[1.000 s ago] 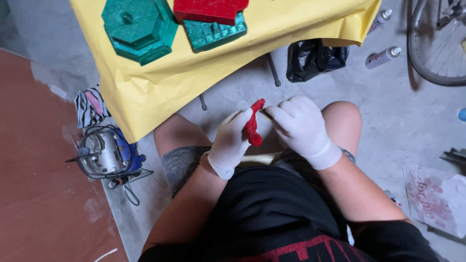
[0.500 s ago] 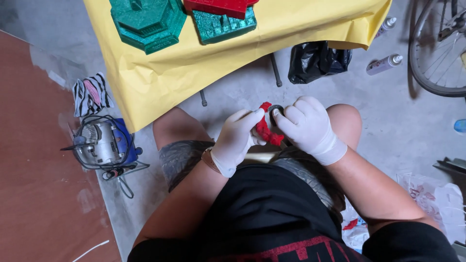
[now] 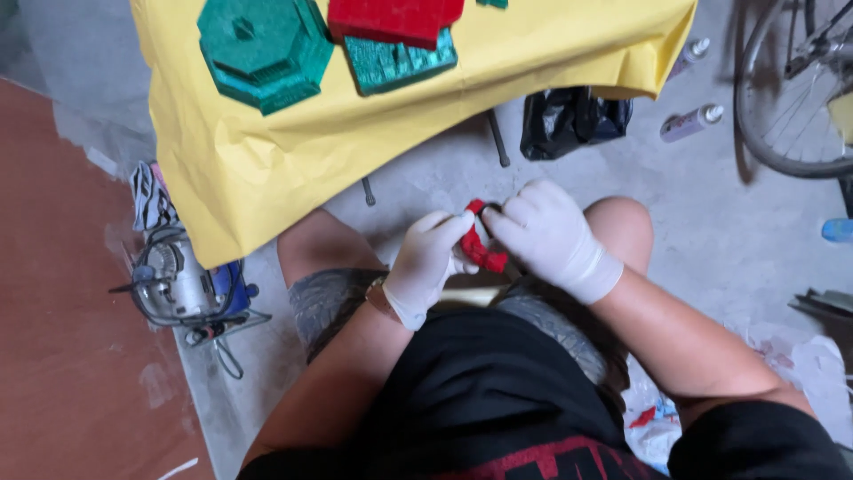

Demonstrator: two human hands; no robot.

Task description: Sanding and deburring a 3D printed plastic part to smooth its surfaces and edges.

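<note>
We judge the small red piece [image 3: 481, 248] to be light and stiff, probably brittle at its thin edges, so we would pinch it at its ends, as both gloved hands do now: our left hand [image 3: 429, 264] grips its lower side and our right hand [image 3: 549, 235] its upper end. It sits above our lap, between the knees, a bent, rough-edged strip of bright red.

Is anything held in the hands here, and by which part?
Yes: a small red piece, pinched between the gloved left hand at its left side and the gloved right hand at its right side.
</note>
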